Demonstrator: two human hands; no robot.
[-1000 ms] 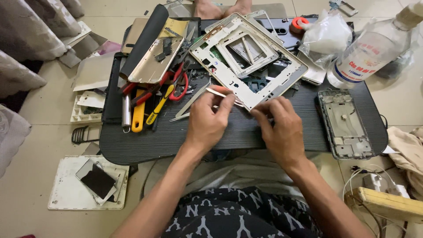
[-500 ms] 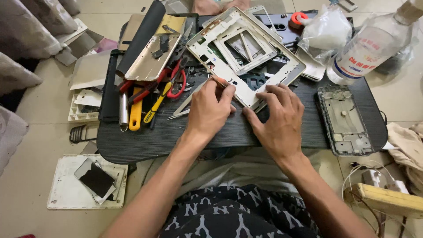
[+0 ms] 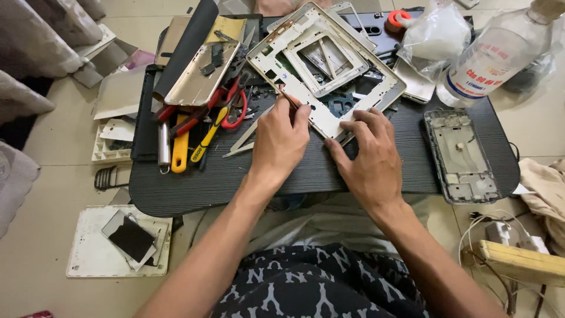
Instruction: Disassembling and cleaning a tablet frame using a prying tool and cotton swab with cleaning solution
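Your left hand (image 3: 281, 138) is pinched shut around a thin, pointed metal tool (image 3: 286, 100), its tip set against the near edge of the large white and silver tablet frame (image 3: 321, 56), which lies tilted across the far middle of the dark ribbed work board (image 3: 329, 171). Your right hand (image 3: 369, 154) rests flat with fingers spread, fingertips pressing the frame's near corner to the board; it grips nothing. The frame already looks well stripped: its middle is an open window with a smaller pale inner frame (image 3: 326, 59) lying in it, and only some dark board parts and small fittings show along its edges. What is left seems to be the fine picking along that near edge, though the tool tip is too small to tell just what it touches. To your left lie a gold back cover (image 3: 200, 73), red-handled pliers (image 3: 232, 106), a yellow-handled screwdriver (image 3: 206, 144) and a steel cylinder tool (image 3: 164, 144). To your right a bare grey phone chassis (image 3: 462, 154) lies flat on the board, well apart from the frame, with a clear plastic bottle (image 3: 494, 56) beyond it.
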